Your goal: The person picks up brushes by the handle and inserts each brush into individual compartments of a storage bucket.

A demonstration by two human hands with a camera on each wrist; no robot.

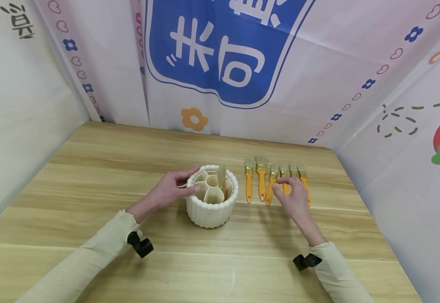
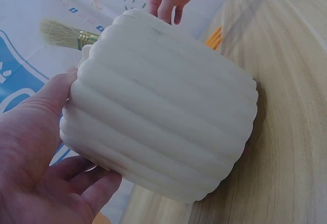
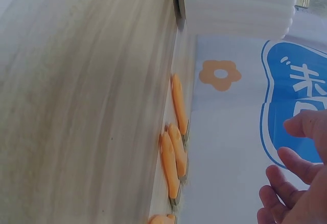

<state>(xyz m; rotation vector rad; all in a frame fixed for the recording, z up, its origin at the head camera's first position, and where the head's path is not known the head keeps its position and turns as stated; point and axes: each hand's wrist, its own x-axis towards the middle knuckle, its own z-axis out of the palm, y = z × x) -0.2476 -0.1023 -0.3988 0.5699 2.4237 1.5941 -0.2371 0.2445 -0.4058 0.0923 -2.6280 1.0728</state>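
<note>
Left hand (image 1: 172,189) grips ribbed white holder (image 1: 209,215) on surface (image 1: 166,261), one paintbrush (image 1: 221,176) inside. Right hand (image 1: 294,198) empty, fingers parted, by paintbrush row (image 1: 262,182). Probably mid-loading; next calls for a handle (image 1: 249,190) pinch.

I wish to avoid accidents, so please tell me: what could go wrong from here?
The right hand, near closely spaced orange-handled, pale-bristled brushes, could knock neighbouring ones aside. The white, ribbed, round container might slide or tip if bumped, since the left hand steadies it from one side.
</note>
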